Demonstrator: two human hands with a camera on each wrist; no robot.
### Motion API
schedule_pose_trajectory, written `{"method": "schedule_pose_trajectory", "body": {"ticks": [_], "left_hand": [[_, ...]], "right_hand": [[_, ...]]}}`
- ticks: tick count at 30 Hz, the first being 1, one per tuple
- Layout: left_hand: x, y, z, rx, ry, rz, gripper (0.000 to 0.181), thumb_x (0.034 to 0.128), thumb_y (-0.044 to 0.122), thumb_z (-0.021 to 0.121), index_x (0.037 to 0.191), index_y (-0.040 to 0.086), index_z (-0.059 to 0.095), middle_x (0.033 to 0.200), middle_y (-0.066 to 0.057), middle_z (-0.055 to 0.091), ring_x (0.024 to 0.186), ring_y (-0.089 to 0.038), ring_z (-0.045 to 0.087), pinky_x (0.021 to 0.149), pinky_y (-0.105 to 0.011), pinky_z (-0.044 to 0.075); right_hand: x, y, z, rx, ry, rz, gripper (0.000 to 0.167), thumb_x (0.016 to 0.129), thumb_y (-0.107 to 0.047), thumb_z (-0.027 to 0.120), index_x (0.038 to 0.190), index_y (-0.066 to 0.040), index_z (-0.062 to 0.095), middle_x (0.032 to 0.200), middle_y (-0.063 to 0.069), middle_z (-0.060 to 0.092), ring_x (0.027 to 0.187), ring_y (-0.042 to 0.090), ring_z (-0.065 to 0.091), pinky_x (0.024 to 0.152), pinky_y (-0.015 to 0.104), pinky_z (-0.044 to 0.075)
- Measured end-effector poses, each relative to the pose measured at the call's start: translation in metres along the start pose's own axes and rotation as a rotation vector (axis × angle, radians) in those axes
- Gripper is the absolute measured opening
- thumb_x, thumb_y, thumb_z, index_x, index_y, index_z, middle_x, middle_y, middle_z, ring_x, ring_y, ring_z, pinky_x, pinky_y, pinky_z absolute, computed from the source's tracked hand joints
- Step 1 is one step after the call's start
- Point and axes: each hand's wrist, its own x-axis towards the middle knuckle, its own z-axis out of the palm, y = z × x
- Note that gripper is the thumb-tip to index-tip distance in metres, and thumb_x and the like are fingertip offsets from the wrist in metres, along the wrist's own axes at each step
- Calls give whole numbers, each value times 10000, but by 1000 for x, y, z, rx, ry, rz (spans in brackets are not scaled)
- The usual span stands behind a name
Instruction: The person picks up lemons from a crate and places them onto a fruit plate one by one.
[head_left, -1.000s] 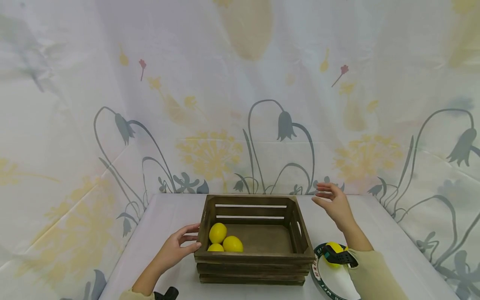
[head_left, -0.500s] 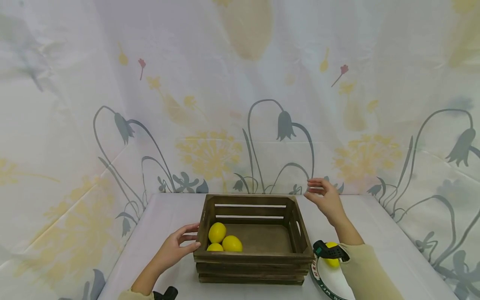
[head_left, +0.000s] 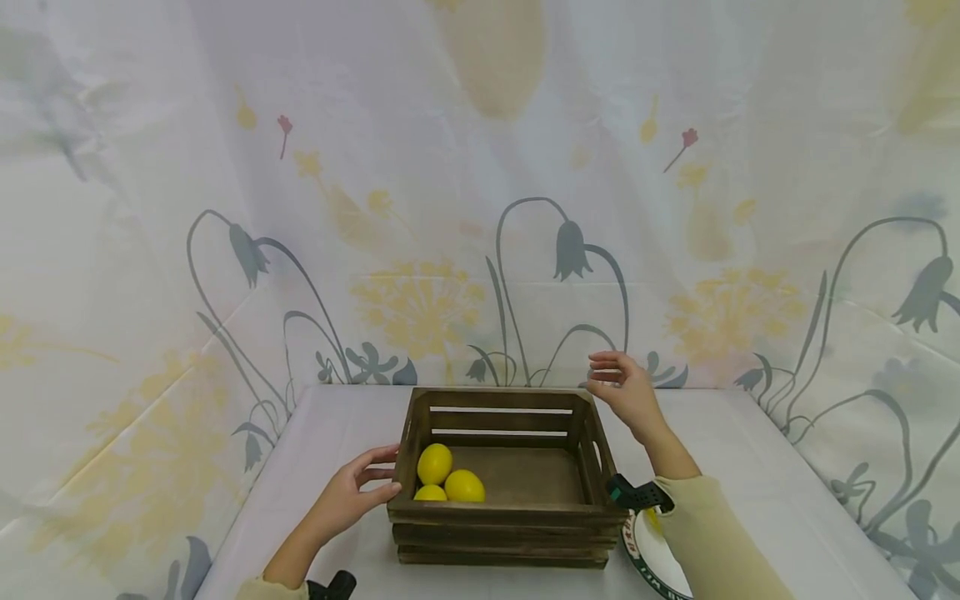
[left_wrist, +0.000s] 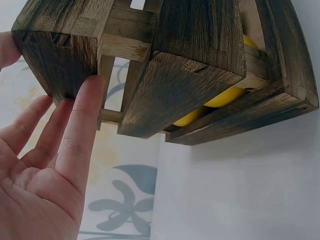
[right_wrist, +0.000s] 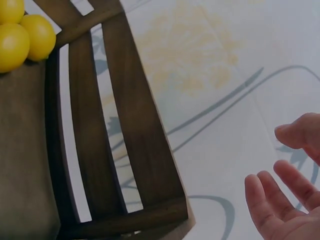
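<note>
- Two pale sleeves (head_left: 720, 533) enter at the bottom, cut off by its edge; two black wrist devices (head_left: 640, 493) show, one per arm.
- One plate (head_left: 657, 557), white with a patterned dark rim, lies right of the crate, partly covered by the right sleeve; a sliver of something yellow on it is mostly hidden.
- The left hand (head_left: 341, 504), fingers extended, touches the left side of the one slatted wooden crate (head_left: 510, 533) without wrapping round it.
- Three lemons (head_left: 464, 487) sit together in the crate's front left corner; its front wall hides the lower part of the nearest.
- The right hand (head_left: 628, 398) holds nothing, its fingers loosely bent and spread from the thumb, near the back right corner.
- Behind the white table (head_left: 345, 417) hangs one floral backdrop (head_left: 450, 167).
</note>
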Motion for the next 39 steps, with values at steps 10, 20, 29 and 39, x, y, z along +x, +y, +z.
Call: {"method": "schedule_pose_trajectory", "body": {"ticks": [10, 20, 29, 39], "left_hand": [[0, 1, -1, -26, -17, -9, 562, 859, 170, 681, 1346, 12, 449, 1285, -224, 470, 1095, -358, 526, 793, -308, 518], [0, 0, -1, -15, -7, -19, 556, 851, 178, 690, 1339, 33, 465, 1279, -210, 482, 1091, -357, 528, 792, -315, 519], [1, -3, -1, -14, -5, -18, 554, 852, 165, 688, 1344, 43, 463, 1278, -211, 482, 1092, -370, 525, 788, -301, 519], [-1, -1, -1, -21, -13, 5, 557, 861, 166, 679, 1343, 6, 450, 1277, -220, 480, 1084, -345, 534, 796, -304, 515]], "right_hand": [[7, -6, 20, 20, -49, 10, 382, 825, 28, 652, 1182, 52, 518, 1133, 240, 530, 1046, 410, 534, 744, 270, 488], [13, -15, 39, 26, -83, 27, 381, 797, 72, 652, 1160, 67, 536, 1114, 265, 550, 1020, 436, 558, 763, 356, 503], [13, -25, 54, 24, -153, -19, 380, 775, 73, 649, 1139, 83, 542, 1084, 274, 557, 986, 450, 562, 756, 414, 510], [20, 12, 77, -39, -312, -20, 381, 803, -13, 696, 1160, -6, 563, 1100, 199, 571, 984, 343, 584, 755, 399, 516]]}}
